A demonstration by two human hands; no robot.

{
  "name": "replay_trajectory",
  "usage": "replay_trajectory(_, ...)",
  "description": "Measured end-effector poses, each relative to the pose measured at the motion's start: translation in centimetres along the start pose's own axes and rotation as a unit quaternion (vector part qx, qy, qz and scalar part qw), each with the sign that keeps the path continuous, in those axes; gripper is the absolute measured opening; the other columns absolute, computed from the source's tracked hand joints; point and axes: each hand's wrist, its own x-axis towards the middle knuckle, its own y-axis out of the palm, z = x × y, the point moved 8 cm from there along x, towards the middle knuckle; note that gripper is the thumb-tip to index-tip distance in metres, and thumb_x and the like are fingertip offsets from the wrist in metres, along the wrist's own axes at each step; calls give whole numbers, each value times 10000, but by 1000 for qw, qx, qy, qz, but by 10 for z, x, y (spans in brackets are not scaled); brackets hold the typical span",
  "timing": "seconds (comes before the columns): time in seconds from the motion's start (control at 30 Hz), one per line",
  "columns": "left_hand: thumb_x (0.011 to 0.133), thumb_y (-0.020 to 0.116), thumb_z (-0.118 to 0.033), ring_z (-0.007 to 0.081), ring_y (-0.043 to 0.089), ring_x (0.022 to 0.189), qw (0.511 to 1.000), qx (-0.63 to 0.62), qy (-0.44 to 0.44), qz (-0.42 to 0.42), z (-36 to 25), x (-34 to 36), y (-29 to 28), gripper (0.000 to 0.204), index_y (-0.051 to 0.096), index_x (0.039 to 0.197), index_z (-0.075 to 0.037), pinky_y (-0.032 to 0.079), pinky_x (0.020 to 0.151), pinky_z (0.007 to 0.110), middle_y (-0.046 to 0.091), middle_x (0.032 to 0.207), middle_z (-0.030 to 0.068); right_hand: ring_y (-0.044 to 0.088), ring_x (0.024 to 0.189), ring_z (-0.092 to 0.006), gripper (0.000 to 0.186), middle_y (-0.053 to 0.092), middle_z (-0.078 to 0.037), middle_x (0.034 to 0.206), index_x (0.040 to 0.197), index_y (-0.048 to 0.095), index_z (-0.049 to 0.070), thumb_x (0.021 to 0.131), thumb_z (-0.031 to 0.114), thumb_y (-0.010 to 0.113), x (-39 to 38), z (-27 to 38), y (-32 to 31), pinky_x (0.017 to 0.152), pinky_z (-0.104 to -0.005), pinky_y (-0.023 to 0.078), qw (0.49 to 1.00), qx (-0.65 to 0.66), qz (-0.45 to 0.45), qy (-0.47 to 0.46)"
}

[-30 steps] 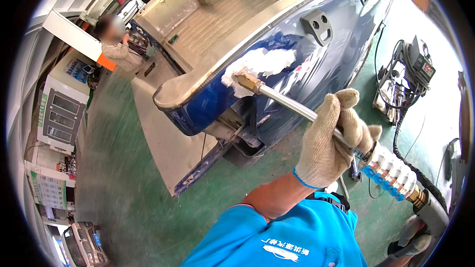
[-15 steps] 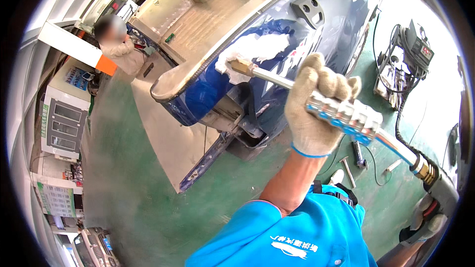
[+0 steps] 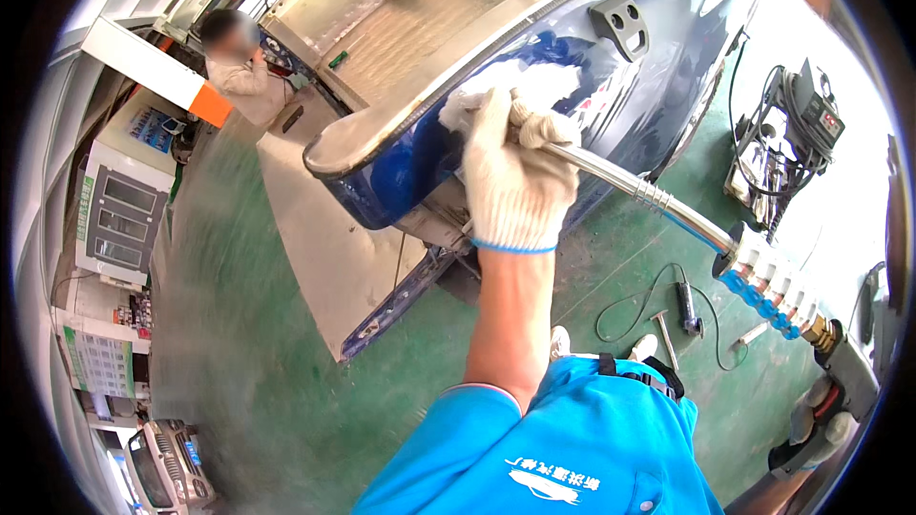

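Tool gripped at both ends, close to the white patch (image 3: 534,81)

Nearest to my camera is a bright blue shirt (image 3: 515,463). At the lower right rim, I see the gloved right hand (image 3: 821,424) wrapped around the grey handle (image 3: 852,372) of a rod tool (image 3: 658,198). The metal shaft slants up to the left from a ribbed clear-and-blue sleeve (image 3: 768,286). My gloved left hand (image 3: 523,172) has its fingers closed around the front end, in front of the white patch on the blue car panel (image 3: 405,176) (its fingers cover the tip, so I cannot tell whether metal touches there). Below, on the green floor (image 3: 239,353), lie a hammer (image 3: 667,341) and a corded tool (image 3: 686,308); a grey machine (image 3: 819,119) with looped cables stands over to the right. Farther off, I see another person (image 3: 243,81) beside the vehicle, a pale cabinet (image 3: 119,215) and a parked car (image 3: 172,467).
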Motion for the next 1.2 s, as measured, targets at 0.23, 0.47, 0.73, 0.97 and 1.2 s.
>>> replay_trajectory(0.23, 1065, 622, -373, 49, 369, 434, 911, -245, -49, 328, 8, 3, 27, 310, 594, 988, -74, 450, 441, 246, 363, 584, -76, 552, 433, -224, 732, 654, -147, 735, 1125, 567, -123, 810, 478, 842, -5, -14, 13, 448, -337, 459, 1000, 8, 20, 19)
replay_trajectory(0.47, 1060, 653, -271, 93, 431, 601, 997, -45, 2, -67, 16, -40, -30, 303, 631, 1107, 28, 508, 613, 291, 379, 662, -40, 546, 435, -221, 728, 647, -135, 724, 1085, 587, -116, 815, 514, 833, -35, -45, 28, 462, -337, 455, 997, 11, 32, 72)
replay_trajectory(0.73, 1045, 672, -295, 122, 482, 607, 991, 80, 41, -99, 24, -46, -15, 222, 669, 1025, -75, 485, 594, 312, 561, 785, 11, 539, 437, -218, 730, 639, -121, 712, 1038, 610, -108, 820, 555, 822, -55, -68, 47, 478, -337, 452, 991, 0, 78, 104)
replay_trajectory(0.97, 1072, 568, -361, 71, 214, 442, 982, -35, -92, 163, 33, -17, -4, 373, 688, 1095, -8, 287, 411, 256, 242, 594, -68, 533, 439, -215, 736, 632, -108, 701, 997, 631, -102, 824, 591, 812, -51, -74, 62, 492, -338, 448, 990, 19, 95, 98)
replay_trajectory(1.2, 993, 652, -592, 202, 622, 736, 983, 149, 37, -102, 45, -74, -28, 529, 673, 1157, -90, 559, 814, 447, 670, 909, 52, 538, 412, -204, 598, 625, -139, 643, 991, 632, -61, 737, 398, 919, -94, -120, 34, 362, -323, 423, 958, 221, -19, 180)
